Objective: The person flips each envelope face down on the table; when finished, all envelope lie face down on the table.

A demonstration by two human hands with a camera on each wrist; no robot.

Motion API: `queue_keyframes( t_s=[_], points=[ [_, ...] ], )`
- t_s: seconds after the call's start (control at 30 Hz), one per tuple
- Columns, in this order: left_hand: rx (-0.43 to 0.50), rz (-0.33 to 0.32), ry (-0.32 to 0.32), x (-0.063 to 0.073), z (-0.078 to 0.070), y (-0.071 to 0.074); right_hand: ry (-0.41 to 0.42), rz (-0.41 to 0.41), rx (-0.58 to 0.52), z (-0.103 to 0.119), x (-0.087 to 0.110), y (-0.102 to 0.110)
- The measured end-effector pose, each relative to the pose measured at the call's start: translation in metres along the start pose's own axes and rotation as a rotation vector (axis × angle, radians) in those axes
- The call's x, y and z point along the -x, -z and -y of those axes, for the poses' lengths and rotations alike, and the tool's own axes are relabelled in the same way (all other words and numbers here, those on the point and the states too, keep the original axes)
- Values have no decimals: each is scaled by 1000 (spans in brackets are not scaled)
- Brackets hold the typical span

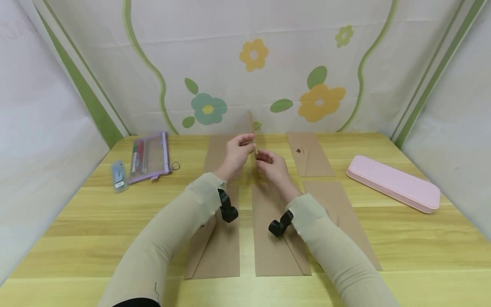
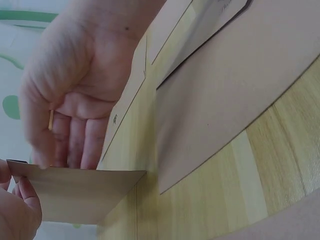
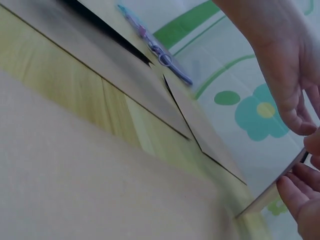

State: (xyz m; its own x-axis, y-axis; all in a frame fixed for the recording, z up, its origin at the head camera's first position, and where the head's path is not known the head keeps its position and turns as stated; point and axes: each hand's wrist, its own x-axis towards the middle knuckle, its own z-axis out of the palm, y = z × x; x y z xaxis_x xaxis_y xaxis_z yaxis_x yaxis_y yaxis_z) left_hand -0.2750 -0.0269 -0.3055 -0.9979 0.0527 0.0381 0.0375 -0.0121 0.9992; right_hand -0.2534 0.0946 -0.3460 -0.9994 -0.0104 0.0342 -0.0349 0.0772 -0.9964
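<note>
Above the middle of the desk (image 1: 383, 238), toward its far edge, the fingers (image 1: 249, 137) of the left hand (image 1: 235, 154) and those of the right hand (image 1: 273, 166) pinch one brown paper envelope (image 1: 252, 128) between them, holding it upright and edge-on to the head camera so that it shows only as a thin strip rising past the fingertips. From the left wrist camera the same envelope (image 2: 75, 192) appears as a flat brown panel, with the left hand's fingers (image 2: 82, 142) curled behind its top edge and the right hand (image 2: 17, 210) gripping its near corner. Both forearms, in pale beige sleeves, reach forward from the near edge and converge, wrists slightly raised off the wood, each carrying one small black camera. Five more brown envelopes lie flat under and around the arms: three long ones side by side running toward the near edge, and two shorter ones near the far edge, one behind the left hand and one to the right of the right hand. One pink case (image 1: 393, 183) lies by the right edge. One clear purple-trimmed pouch (image 1: 150, 157) and one small blue packet (image 1: 119, 175) lie near the far left corner.
</note>
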Motion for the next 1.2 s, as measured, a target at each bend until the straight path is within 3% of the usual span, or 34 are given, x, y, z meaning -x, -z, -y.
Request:
queue_keyframes(
  t_s=[0.17, 0.37, 0.97, 1.2],
  points=[
    [-10, -10, -3, 2, -1, -2, 95, -71, -30, 1, 2, -6],
    [64, -11, 31, 4, -1, -5, 141, -155, -15, -4, 4, -12],
    [113, -9, 19, 1, 0, -9, 433, -334, 220, -13, 8, -17],
    [100, 27, 17, 0, -1, -13, 472, -445, 253, -14, 10, -18]
  ],
)
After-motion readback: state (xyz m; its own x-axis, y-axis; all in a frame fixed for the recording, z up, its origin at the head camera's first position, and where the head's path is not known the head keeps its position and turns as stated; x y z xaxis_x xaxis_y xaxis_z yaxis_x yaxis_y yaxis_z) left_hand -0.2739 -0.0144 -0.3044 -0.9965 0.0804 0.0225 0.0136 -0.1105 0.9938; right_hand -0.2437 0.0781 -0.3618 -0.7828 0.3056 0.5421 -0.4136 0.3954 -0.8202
